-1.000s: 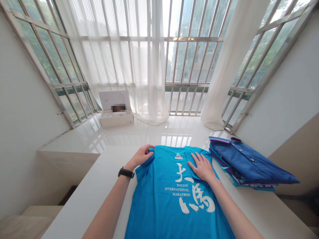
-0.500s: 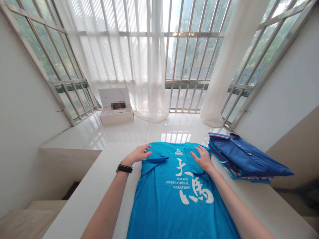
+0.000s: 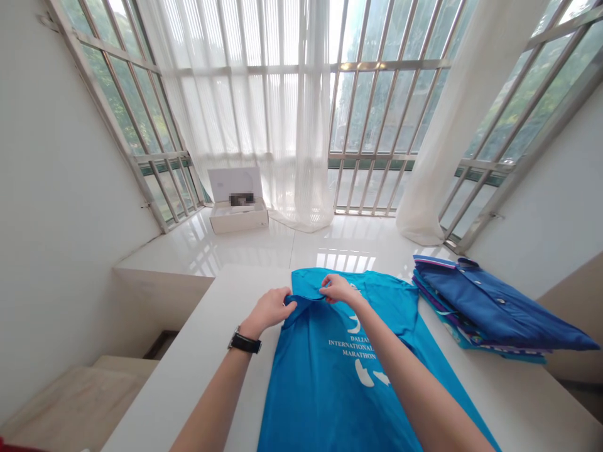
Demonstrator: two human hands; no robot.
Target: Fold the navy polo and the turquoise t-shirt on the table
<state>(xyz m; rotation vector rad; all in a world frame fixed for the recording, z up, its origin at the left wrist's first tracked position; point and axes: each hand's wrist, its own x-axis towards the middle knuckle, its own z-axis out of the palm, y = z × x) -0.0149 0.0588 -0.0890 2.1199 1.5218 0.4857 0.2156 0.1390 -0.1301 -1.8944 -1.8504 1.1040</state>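
A blue T-shirt (image 3: 311,376) with white lettering lies spread on the white table, its collar end away from me. Its left sleeve is folded inward over the chest. My left hand (image 3: 273,309), with a black-strapped watch on the wrist, pinches the sleeve at the shirt's left edge. Fingers closed, my right hand (image 3: 338,290) grips the inner end of the same sleeve, and that forearm crosses over part of the print. On the right side the other sleeve lies flat across the shirt.
A stack of folded clothes (image 3: 499,307), a dark blue buttoned shirt on top, sits to the right. Near the window stands an open white box (image 3: 239,220) with a blurred dark item. White curtains (image 3: 306,125) hang before the barred window. The white table (image 3: 188,370) drops off at left.
My right hand has moved left from the right sleeve to the left one and closed on it. My left hand has closed on the sleeve. The view has shifted slightly left.
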